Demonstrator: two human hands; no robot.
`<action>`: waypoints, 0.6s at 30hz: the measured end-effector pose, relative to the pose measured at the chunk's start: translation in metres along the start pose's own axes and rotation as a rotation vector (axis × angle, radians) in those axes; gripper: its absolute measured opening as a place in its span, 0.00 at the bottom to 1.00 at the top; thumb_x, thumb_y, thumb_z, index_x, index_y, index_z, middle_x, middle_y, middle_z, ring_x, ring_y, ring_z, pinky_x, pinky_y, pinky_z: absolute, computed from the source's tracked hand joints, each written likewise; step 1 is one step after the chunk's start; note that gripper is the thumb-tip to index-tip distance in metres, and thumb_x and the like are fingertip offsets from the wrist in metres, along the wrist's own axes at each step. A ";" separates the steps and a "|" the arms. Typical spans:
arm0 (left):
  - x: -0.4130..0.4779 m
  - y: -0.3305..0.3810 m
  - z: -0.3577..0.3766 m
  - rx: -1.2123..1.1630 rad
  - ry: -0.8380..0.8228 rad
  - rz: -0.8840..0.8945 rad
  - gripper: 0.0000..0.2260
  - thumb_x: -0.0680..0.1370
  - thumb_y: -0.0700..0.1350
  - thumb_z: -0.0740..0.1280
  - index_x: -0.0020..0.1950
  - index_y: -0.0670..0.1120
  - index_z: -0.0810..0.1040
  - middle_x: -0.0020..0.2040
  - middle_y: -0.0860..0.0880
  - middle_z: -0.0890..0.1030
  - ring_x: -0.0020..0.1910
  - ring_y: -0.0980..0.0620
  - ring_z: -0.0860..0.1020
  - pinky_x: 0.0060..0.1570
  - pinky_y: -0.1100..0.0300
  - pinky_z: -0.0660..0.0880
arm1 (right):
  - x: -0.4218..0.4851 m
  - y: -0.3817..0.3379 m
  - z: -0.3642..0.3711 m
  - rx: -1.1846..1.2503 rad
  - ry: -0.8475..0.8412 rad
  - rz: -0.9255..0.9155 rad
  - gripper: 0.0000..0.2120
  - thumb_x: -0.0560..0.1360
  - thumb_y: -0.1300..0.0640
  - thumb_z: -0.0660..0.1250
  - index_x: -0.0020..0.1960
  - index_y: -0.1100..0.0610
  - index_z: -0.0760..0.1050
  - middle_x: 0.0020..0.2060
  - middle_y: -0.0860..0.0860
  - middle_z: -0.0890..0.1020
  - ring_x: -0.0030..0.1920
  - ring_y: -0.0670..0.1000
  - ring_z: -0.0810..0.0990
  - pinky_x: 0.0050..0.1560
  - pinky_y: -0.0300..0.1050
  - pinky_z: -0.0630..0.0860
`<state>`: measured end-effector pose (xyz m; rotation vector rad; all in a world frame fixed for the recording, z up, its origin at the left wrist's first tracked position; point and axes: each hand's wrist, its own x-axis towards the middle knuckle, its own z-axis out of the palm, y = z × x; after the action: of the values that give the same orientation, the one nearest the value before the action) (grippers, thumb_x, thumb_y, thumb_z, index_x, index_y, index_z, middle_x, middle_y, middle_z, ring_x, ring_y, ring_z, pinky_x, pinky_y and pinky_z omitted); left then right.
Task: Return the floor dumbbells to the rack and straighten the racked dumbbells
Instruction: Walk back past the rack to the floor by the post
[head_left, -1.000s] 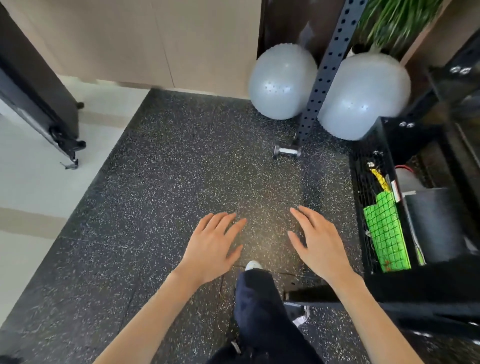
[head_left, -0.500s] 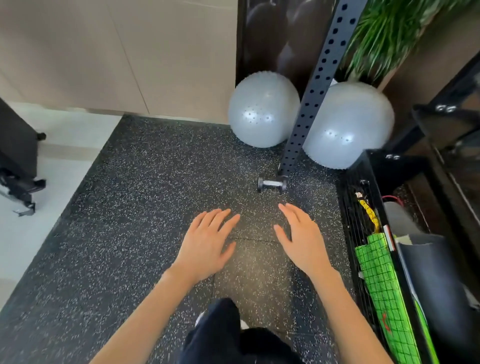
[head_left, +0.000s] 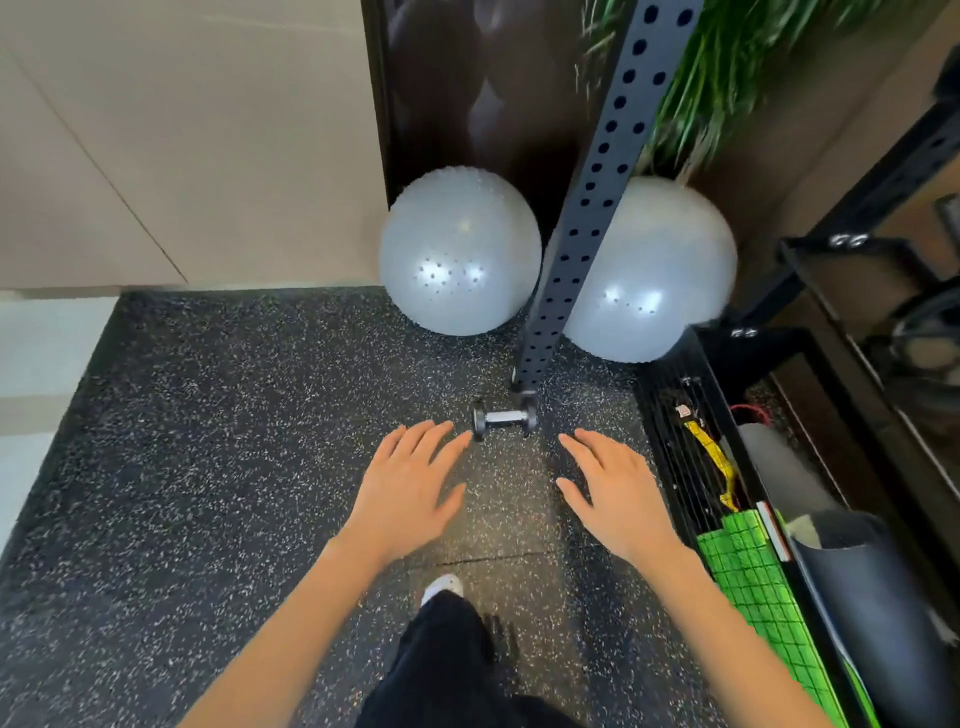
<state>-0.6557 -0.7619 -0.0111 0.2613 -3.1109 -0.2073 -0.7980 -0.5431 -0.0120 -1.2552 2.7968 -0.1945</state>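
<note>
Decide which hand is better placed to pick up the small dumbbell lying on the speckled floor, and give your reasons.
Probably the left hand: its fingertips sit nearest the small chrome-handled dumbbell. The right hand is farther, and the perforated grey post crowds that end.

Ahead of me, two grey exercise balls (head_left: 460, 249) (head_left: 660, 270) flanked a perforated post (head_left: 597, 182) on speckled rubber flooring (head_left: 234, 441), rolled mats (head_left: 753, 571) standing in a wire basket (head_left: 670, 441) at my right.

We see one small dumbbell (head_left: 503, 417) lying on its side on the speckled black floor (head_left: 260, 467), towards its far edge. Its chrome handle runs left to right between two dark heads, the right head touching or just beside the foot of the perforated post (head_left: 587, 208).
</note>
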 end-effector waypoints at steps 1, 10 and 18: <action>0.018 -0.011 -0.001 0.009 -0.008 0.018 0.26 0.75 0.57 0.54 0.68 0.47 0.74 0.62 0.45 0.78 0.61 0.44 0.76 0.61 0.45 0.73 | 0.018 -0.001 -0.004 -0.019 0.001 -0.011 0.26 0.75 0.44 0.52 0.64 0.57 0.74 0.59 0.55 0.78 0.59 0.55 0.78 0.57 0.55 0.76; 0.138 -0.062 0.007 0.026 -0.028 0.099 0.26 0.75 0.56 0.54 0.67 0.46 0.74 0.63 0.43 0.77 0.62 0.42 0.75 0.61 0.44 0.71 | 0.130 0.026 -0.006 -0.070 -0.037 0.005 0.24 0.75 0.45 0.53 0.64 0.56 0.73 0.60 0.56 0.78 0.60 0.56 0.77 0.59 0.56 0.73; 0.205 -0.080 0.043 0.021 -0.071 -0.035 0.27 0.74 0.58 0.53 0.66 0.47 0.76 0.62 0.45 0.79 0.60 0.43 0.77 0.60 0.45 0.73 | 0.238 0.071 0.008 -0.088 -0.119 -0.155 0.23 0.75 0.45 0.54 0.62 0.55 0.75 0.59 0.54 0.79 0.58 0.55 0.79 0.55 0.53 0.76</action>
<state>-0.8456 -0.8683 -0.0645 0.3151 -3.1818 -0.1889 -1.0075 -0.6747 -0.0332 -1.4525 2.6355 -0.0046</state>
